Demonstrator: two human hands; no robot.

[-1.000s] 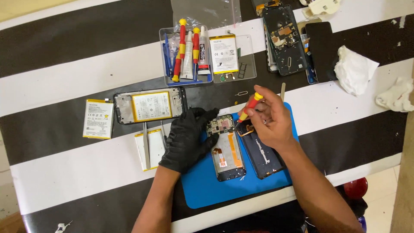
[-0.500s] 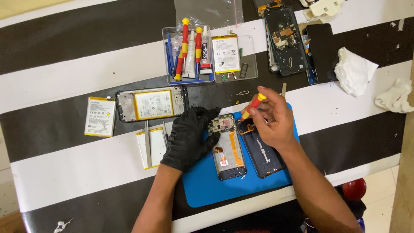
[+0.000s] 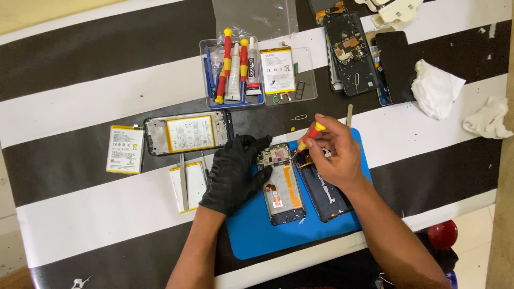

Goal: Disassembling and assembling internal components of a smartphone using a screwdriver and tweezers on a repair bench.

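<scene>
Unscrewing opened phone (image 3: 282,182), screwdriver (image 3: 309,137)

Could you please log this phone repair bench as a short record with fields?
Surface: black-and-white striped table with a blue mat
Left hand: black glove, pressing on the opened phone
Right hand: bare, holds a red-and-yellow screwdriver, tip at the phone's top
Beside it: dark back cover on the mat
Left of mat: phone frame with battery, loose battery
Behind: clear tray with screwdrivers and glue tubes
Right: crumpled white tissues
</scene>
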